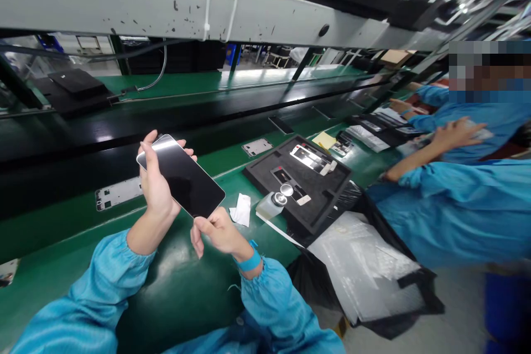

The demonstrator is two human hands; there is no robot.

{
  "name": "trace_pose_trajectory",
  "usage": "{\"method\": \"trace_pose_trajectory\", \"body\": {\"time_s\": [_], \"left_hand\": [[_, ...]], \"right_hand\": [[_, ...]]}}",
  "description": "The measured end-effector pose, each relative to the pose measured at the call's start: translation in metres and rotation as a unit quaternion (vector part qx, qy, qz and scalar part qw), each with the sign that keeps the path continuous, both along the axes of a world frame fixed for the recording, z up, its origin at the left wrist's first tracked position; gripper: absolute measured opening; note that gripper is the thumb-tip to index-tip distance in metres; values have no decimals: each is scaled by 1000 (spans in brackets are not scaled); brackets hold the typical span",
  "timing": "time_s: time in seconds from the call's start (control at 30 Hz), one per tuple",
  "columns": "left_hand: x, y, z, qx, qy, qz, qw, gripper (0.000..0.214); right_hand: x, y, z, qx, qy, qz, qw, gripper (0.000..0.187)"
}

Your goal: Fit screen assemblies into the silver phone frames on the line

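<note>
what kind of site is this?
Likely a phone assembly line: a long green workbench beside a black conveyor belt, a phone held in both hands, and a black parts tray.

Glossy black glass phone [182, 177]; smooth green worktop [182, 287]; matt, perhaps foam tray [265, 174].

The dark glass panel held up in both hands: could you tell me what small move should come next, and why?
Probably tilt the panel slightly: a bright glare covers its top corner, while the left hand grips one edge and the right hand pinches the lower corner.
</note>
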State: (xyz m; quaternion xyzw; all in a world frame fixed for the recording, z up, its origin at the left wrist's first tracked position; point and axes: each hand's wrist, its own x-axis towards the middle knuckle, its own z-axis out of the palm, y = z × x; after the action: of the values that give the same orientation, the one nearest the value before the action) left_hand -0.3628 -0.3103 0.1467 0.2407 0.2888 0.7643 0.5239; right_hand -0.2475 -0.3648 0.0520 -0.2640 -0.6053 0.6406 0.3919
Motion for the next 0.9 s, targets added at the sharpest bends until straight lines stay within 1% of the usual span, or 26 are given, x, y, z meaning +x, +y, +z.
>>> {"method": "trace_pose_trajectory", "body": {"time_s": [0.1, 0.2, 0.27, 0.33, 0.37, 0.4, 0.43, 0.47, 0.53, 0.57, 0.6, 0.63, 0.7, 0.8, 0.83, 0.87, 0.9], "left_hand": [[-1, 1, -2, 5, 11, -9, 1000, 43], [-3, 2, -4, 20, 36, -40, 998, 54], [-5, 2, -5, 30, 51, -56, 997, 57], [-7, 1, -4, 40, 58, -66, 995, 54], [-9, 1, -3, 48, 62, -80, 994, 55], [-10, 1, -3, 54, 71, -111, 990, 59], [-12, 1, -3, 58, 88, -160, 982, 63], [-13, 1, -4, 58, 112, -220, 967, 68], [-11, -1, -9, 48, 174, -342, 922, 76], [-9, -3, -13, 39, 201, -389, 898, 77], [-5, -5, -18, 31, 222, -422, 878, 77], [-1, -7, -24, 25, 234, -446, 864, 75], [9, -13, -36, 12, 236, -475, 848, 71], [24, -19, -49, -23, 229, -507, 831, 64], [29, -17, -51, -32, 225, -515, 826, 63], [34, -10, -51, -36, 220, -515, 828, 63], [39, 0, -50, -35, 211, -506, 835, 63]], "right_hand": [[3, 3, -2, 6, -28, -48, 998, 79], [13, 8, -5, -8, -12, -114, 993, 82], [21, 11, -7, -21, 1, -148, 989, 83], [28, 11, -8, -22, -19, -137, 990, 83], [31, 10, -8, -20, -35, -118, 992, 83], [33, 9, -8, -14, -47, -103, 993, 83], [36, 7, -6, -2, -50, -104, 993, 82], [39, 6, -4, 15, -43, -124, 991, 82], [45, 3, 1, 49, -6, -199, 979, 82], [48, 1, 2, 57, 13, -235, 970, 82], [50, 0, 2, 53, 26, -259, 964, 80], [52, -1, 0, 41, 30, -269, 962, 76], [53, -4, -8, 9, 31, -271, 962, 71], [56, -4, -21, -26, 49, -283, 957, 74], [61, -2, -22, -30, 49, -284, 957, 74], [72, 2, -21, -22, 42, -284, 958, 74], [88, 8, -19, -2, 26, -292, 956, 74]]}}
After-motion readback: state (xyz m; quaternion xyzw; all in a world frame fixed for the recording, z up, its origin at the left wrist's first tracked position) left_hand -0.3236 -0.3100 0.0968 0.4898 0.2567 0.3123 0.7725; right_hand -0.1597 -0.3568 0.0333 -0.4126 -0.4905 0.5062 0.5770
